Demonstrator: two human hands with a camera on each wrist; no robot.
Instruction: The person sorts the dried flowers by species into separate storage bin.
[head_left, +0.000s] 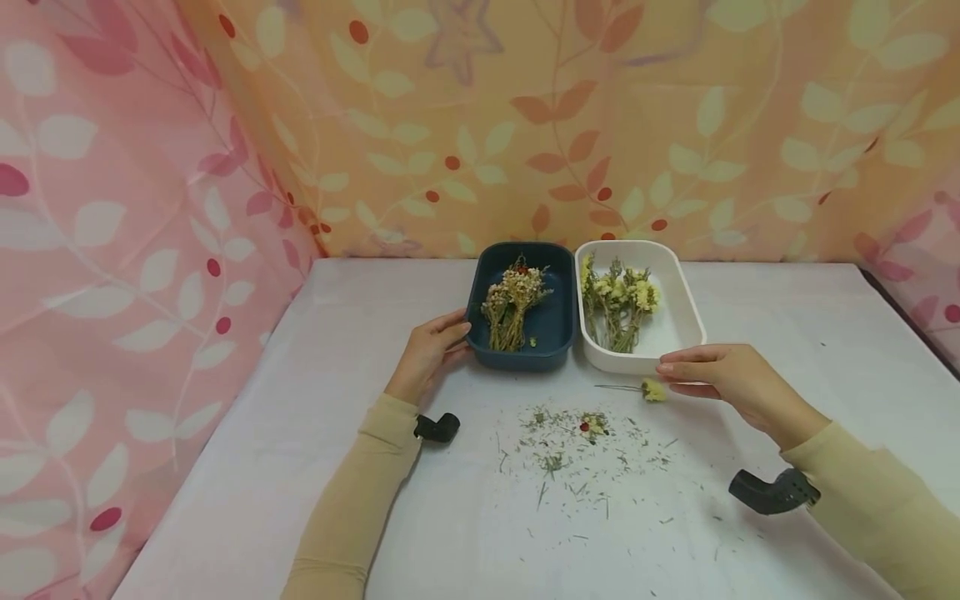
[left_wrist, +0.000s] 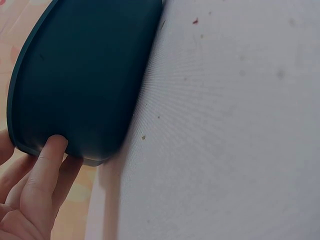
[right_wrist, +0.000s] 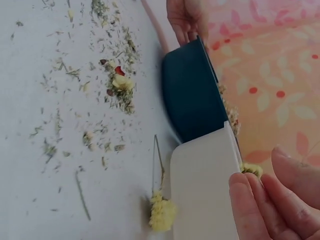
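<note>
My left hand (head_left: 429,353) is at the left side of a dark blue tray (head_left: 474,310), its fingertips against the outer wall near the front corner. In the left wrist view its fingers (left_wrist: 42,180) lie fairly straight on that wall. Inside the blue tray lies a bunch of small dried flowers (head_left: 517,292). My right hand (head_left: 723,375) touches the front right corner of a white tray (head_left: 693,312), thumb held apart in the right wrist view. Yellow dried flowers (head_left: 618,292) lie in the white tray. The two trays stand side by side.
A single yellow flower (head_left: 653,390) with its stem lies just in front of the white tray. Dry plant crumbs (head_left: 553,462) and a small clump with a red bit (head_left: 592,425) are scattered over the white tabletop (head_left: 360,333). Patterned curtain (head_left: 420,125) hangs behind.
</note>
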